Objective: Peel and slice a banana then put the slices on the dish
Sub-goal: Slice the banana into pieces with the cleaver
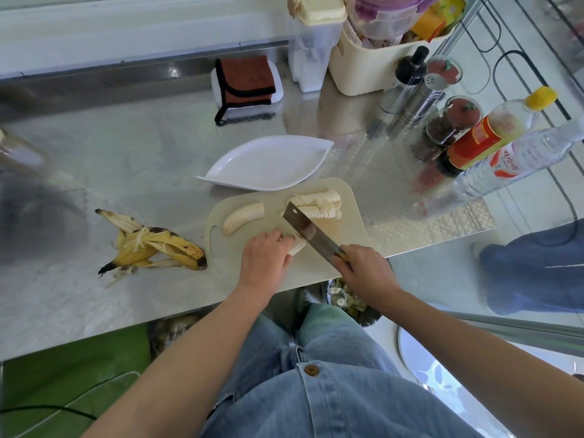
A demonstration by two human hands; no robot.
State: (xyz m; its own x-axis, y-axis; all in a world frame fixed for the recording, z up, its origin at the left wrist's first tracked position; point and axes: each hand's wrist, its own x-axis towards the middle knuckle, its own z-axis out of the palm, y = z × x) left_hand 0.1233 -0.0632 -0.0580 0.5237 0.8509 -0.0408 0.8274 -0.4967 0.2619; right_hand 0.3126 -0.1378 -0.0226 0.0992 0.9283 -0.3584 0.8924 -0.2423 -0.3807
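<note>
My left hand (264,259) is curled over a short banana piece (297,245) at the centre of the frame, pinning it to the cutting board (350,238). My right hand (363,268) is wrapped round the handle of the knife (311,233), whose blade angles up and to the left just beside that piece. A pile of slices (322,205) lies at the board's upper right, touching the blade tip, and an uncut banana half (243,218) sits at its upper left. The white dish (268,164) above the board holds nothing yet, and the peel (155,245) lies on the counter at left. The back of my hand hides my fingertips, so I think they are tucked in, but I cannot be sure. To slice well I should keep my knuckles ahead of my fingertips, let the flat of the blade ride against them, and cut straight down in even steps, walking my left hand back along the piece. The stub is short and soft, so I should hold it lightly and stop before the blade reaches my fingers.
</note>
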